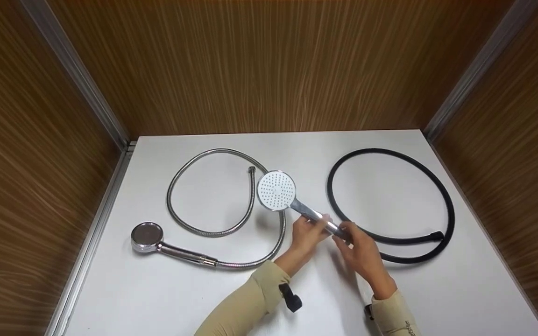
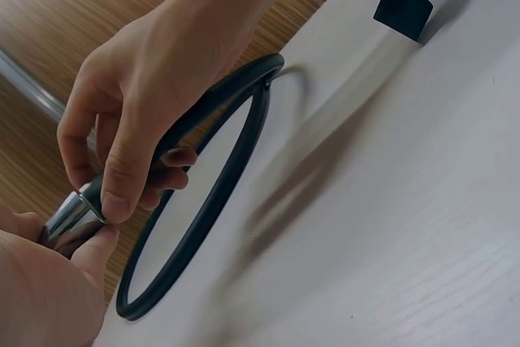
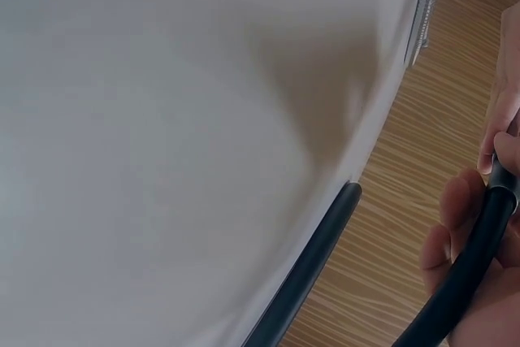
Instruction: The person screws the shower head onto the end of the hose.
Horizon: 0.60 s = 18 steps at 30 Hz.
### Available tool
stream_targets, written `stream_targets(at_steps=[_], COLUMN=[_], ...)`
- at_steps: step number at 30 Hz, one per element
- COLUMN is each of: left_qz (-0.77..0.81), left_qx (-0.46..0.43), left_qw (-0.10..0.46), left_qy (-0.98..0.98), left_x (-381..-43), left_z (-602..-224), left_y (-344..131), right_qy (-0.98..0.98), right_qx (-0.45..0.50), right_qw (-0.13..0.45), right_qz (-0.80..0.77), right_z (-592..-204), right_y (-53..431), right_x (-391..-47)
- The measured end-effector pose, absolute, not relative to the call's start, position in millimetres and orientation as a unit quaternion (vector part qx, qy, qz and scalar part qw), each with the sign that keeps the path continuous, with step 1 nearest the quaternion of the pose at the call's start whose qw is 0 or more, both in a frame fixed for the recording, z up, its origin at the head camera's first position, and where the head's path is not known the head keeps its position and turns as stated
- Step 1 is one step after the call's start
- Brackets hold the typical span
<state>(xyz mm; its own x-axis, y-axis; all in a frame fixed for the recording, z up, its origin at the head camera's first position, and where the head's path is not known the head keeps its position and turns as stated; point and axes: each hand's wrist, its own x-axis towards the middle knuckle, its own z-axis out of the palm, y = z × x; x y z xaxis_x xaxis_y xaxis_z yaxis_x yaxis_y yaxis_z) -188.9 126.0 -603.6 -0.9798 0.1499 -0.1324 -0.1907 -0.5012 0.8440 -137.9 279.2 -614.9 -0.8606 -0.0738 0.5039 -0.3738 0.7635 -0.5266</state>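
My left hand (image 1: 307, 233) grips the chrome handle of a shower head (image 1: 276, 190), whose round white spray face is turned up toward the head camera. At the lower end of the handle, my right hand (image 1: 361, 252) pinches the end of a black shower hose (image 2: 215, 201). The hose end meets the handle there; whether the two are joined is hidden by fingers. In the right wrist view the black hose (image 3: 467, 282) runs across the right palm. The rest of this hose loops over the right half of the white table (image 1: 297, 147).
Another chrome shower head (image 1: 146, 235) with a dark face lies on the left of the table. Its metal hose (image 1: 168, 196) loops behind it, partly beneath the held shower head. Wood-grain panels (image 1: 269, 65) enclose the back and both sides.
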Motion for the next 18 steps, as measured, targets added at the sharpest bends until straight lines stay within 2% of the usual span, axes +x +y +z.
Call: stream_targets(at_steps=[18], left_qz=[0.86], left_qx=[-0.019], left_qw=[0.1], left_qy=[0.5], left_x=[-188.9], left_z=[-602.0], left_y=[124.9], right_qy=[-0.911], right_qx=[0.136], right_qw=[0.241], right_qz=[0.305], right_z=[-616.0], right_y=[281.2], right_x=[-137.5])
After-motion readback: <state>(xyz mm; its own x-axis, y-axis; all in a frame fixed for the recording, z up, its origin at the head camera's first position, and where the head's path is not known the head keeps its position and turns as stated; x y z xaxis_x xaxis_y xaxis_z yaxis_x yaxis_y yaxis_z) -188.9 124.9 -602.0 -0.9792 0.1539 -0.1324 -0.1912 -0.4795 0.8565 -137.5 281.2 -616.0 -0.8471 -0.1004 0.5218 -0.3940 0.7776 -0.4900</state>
